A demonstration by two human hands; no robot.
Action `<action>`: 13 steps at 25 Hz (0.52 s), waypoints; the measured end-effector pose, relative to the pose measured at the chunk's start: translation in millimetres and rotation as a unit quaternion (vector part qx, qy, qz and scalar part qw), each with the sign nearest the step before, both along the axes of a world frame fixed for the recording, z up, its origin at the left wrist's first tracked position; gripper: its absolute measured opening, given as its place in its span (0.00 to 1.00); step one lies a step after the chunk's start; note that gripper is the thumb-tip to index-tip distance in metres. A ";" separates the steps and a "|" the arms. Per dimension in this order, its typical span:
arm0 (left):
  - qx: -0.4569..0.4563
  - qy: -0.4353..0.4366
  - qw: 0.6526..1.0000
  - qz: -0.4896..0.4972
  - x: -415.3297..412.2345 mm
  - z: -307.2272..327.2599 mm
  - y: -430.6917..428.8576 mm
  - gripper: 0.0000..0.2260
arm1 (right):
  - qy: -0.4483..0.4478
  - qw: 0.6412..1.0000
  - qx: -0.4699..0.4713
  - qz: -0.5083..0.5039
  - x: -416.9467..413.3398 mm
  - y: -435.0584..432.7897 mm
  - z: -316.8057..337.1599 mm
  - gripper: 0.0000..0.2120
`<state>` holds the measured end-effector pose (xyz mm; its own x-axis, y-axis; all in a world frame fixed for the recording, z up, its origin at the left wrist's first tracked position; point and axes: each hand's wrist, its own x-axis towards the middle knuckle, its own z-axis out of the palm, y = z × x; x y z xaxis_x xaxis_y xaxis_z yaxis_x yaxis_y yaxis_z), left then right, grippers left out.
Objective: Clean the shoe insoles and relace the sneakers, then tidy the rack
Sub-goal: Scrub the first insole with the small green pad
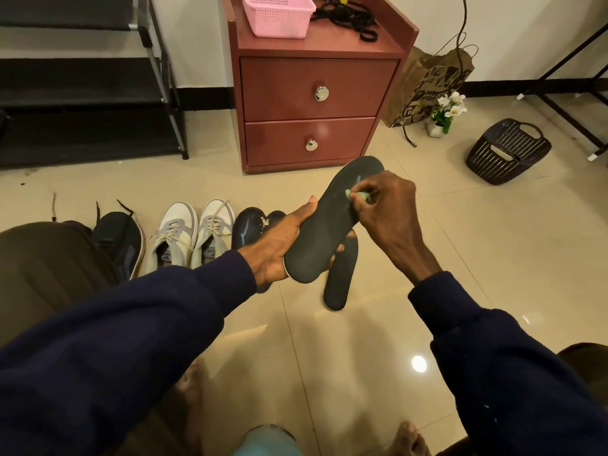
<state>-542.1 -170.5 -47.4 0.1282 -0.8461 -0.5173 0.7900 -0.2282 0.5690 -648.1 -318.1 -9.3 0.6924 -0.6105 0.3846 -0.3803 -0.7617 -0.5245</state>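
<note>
Before the cabinet (312, 93), held insole (329, 232): dark, raised off the floor, toe end pointing toward the cabinet.
Left hand (279, 245): grasps the heel half, thumb along one edge, fingers curled beneath.
Right hand (385, 205): pinches a small pale-green wad (357, 194) against the forefoot.
Handling: judged light, thin and bendy; best supported from beneath, close to the rubbed zone, or it will flex away.
Floor below the cabinet: spare insole (340, 278) under the held one; white sneakers (190, 232) to the left.
Cabinet top: black laces (348, 18).

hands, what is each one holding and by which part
Left hand grips the dark insole around its heel half. Right hand pinches a small green wad against the insole's toe half.
</note>
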 end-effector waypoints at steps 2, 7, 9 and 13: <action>0.005 -0.005 1.000 0.002 0.6 0.2 1.5 0.24 | -0.017 1.000 0.001 0.005 -0.8 7.6 -7.5 0.05; 0.015 0.001 1.000 0.026 4.5 -2.5 3.5 0.22 | 0.053 0.977 0.106 0.177 -2.4 33.9 2.4 0.03; 0.003 0.003 1.000 0.002 1.6 0.2 1.4 0.25 | -0.006 0.996 0.051 0.071 4.4 11.5 4.6 0.03; 0.003 0.013 1.000 0.003 1.2 0.0 2.2 0.21 | -0.047 0.998 0.047 0.012 6.1 20.8 -9.5 0.05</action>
